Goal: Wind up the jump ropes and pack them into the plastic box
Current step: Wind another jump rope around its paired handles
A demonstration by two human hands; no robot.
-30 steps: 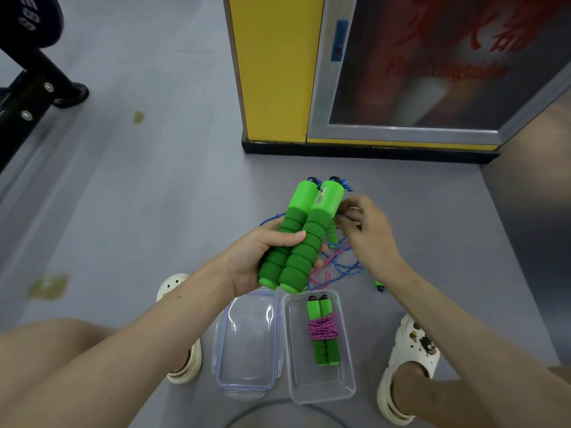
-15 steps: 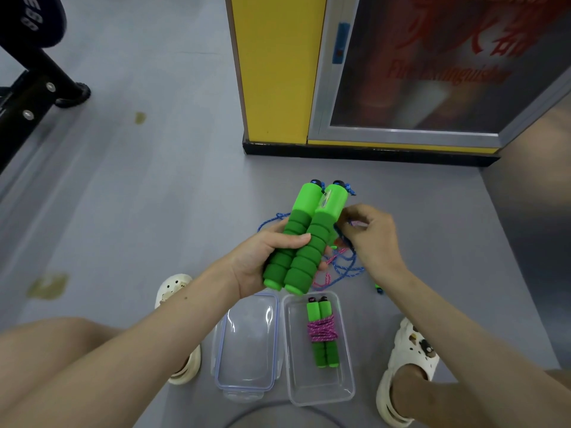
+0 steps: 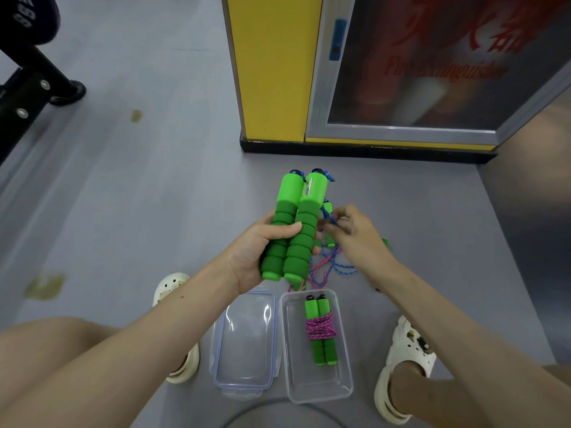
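1. Crouched on a grey floor (image 3: 148, 211), a person holds a pair of green handles (image 3: 293, 223) upright in the left hand (image 3: 256, 251). Its fingers are curled firmly round the foam grips and the thumb lies across the front.
2. The right hand (image 3: 355, 239), at 3 o'clock of the handles, pinches the blue rope (image 3: 346, 268) between thumb and fingertips, just beside the grips. Its other fingers are loosely bent.
3. The slack of the blue rope drops to the floor in loose loops at 5 o'clock of the handles. There it is tangled with a pink rope (image 3: 318, 268).
4. The box (image 3: 321, 396) stands open at 6 o'clock, between the person's sandals (image 3: 408, 350), with its lid (image 3: 244, 344) just beside it at 9 o'clock. One wound rope (image 3: 319, 330), pink cord bound round its two handles, already lies toward the box's 12 o'clock end.
5. The step in hand appears to be the start of winding the second rope: no turn shows round the held handles yet.
6. The next move likely calls for the right hand to carry the pinched cord round both handles under steady tension, while the left keeps them pressed together. The tangle with the pink rope may snag as slack comes up and could need freeing.
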